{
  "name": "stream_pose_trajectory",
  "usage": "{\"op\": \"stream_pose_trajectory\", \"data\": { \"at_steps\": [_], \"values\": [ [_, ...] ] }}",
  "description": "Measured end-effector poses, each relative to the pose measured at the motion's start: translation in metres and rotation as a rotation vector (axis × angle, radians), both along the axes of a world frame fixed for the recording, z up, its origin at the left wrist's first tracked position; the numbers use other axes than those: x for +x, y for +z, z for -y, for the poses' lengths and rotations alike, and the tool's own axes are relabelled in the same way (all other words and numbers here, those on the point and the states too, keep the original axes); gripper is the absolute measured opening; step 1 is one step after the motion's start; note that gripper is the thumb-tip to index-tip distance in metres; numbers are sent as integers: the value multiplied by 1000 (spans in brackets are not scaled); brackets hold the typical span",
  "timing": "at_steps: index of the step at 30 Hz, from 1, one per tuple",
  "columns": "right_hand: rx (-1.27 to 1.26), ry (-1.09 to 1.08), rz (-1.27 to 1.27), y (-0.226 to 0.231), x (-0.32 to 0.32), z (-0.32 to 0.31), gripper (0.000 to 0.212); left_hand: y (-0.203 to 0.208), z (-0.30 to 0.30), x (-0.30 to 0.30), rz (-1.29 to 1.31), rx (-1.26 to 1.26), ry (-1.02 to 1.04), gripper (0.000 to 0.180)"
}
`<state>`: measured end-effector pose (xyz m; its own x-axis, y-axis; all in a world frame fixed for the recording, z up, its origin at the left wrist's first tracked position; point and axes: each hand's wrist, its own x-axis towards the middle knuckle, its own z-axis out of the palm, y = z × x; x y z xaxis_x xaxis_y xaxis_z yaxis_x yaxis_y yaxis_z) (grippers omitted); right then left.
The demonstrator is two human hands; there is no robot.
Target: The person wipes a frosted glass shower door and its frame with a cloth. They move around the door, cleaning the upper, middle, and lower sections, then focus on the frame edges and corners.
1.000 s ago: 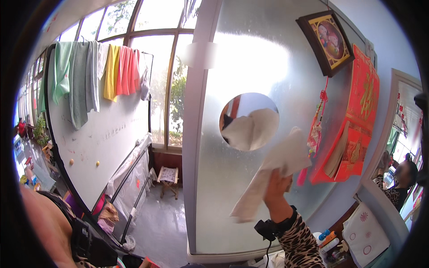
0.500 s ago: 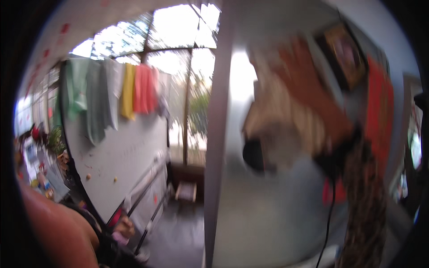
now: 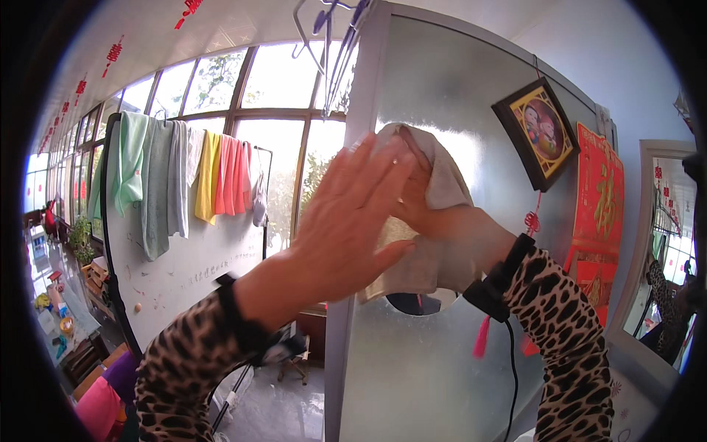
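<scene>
My left hand (image 3: 342,221) is raised in the middle of the view, its fingers stretched out and its palm turned toward the cloth. Just right of it, my right hand (image 3: 423,210) grips a beige-grey cloth (image 3: 445,173). The cloth drapes over my right fingers, and part of it hangs below the wrist. Both hands are in front of a frosted glass panel (image 3: 434,368) in a pale frame. My left hand covers some of the cloth and right fingers; I cannot tell whether it touches them. A dark round shape (image 3: 416,302) shows at the cloth's lower edge.
A framed picture (image 3: 541,132) hangs tilted on the glass, with a red paper decoration (image 3: 600,191) beside it. Coat hangers (image 3: 331,44) hang above. Coloured towels (image 3: 210,177) hang over a whiteboard (image 3: 199,265) at left. A mirror (image 3: 659,250) stands at far right.
My left hand has come up from the lower left to beside the cloth. My right hand, earlier flat against the cloth, now grips it lower and further left in view.
</scene>
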<state>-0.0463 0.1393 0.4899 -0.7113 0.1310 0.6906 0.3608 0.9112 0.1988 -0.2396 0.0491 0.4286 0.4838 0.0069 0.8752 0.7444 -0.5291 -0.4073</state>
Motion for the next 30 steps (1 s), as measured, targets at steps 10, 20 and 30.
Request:
{"op": "stream_pose_trajectory", "data": {
  "at_steps": [10,20,30],
  "values": [
    [393,-339,38,50,18,10,69,67,-69,53,55,60,-37,98],
    [562,-285,-33,128,37,-27,54,162,-119,45,143,425,96,101],
    [798,-489,-103,191,11,-24,40,239,-123,43,386,399,279,90]
  ]
}}
